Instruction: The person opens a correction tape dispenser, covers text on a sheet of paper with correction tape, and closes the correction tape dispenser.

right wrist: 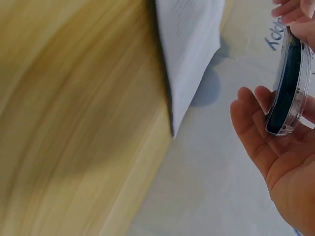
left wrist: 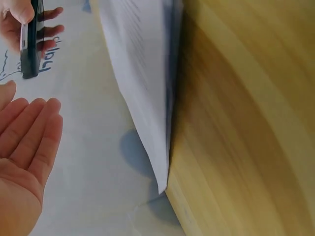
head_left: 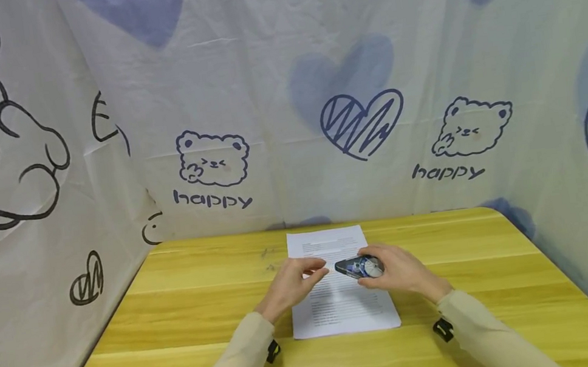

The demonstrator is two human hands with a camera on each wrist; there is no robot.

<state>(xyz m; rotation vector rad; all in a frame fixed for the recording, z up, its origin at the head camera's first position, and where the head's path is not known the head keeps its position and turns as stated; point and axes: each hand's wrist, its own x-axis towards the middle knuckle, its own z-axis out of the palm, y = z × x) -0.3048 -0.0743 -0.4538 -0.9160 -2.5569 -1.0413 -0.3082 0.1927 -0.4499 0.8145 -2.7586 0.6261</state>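
Note:
My right hand [head_left: 401,271] holds a correction tape dispenser [head_left: 360,266] between thumb and fingers, above a printed sheet [head_left: 338,319]. The dispenser has a clear case with a dark edge and a round white reel inside; its narrow end points left. Just left of that end is my left hand [head_left: 291,283], its thumb and fingertips close together but apart from the dispenser. In the left wrist view, this left hand [left wrist: 27,157] has nearly straight fingers and an empty palm. The right wrist view shows the dispenser [right wrist: 289,88] edge-on in the right hand's grip.
The paper lies in the middle of a yellow wood-grain table [head_left: 189,319] and appears to be several sheets thick. Small dark marks [head_left: 268,253] show on the table left of the paper. A printed cloth [head_left: 281,167] hangs behind and along both sides.

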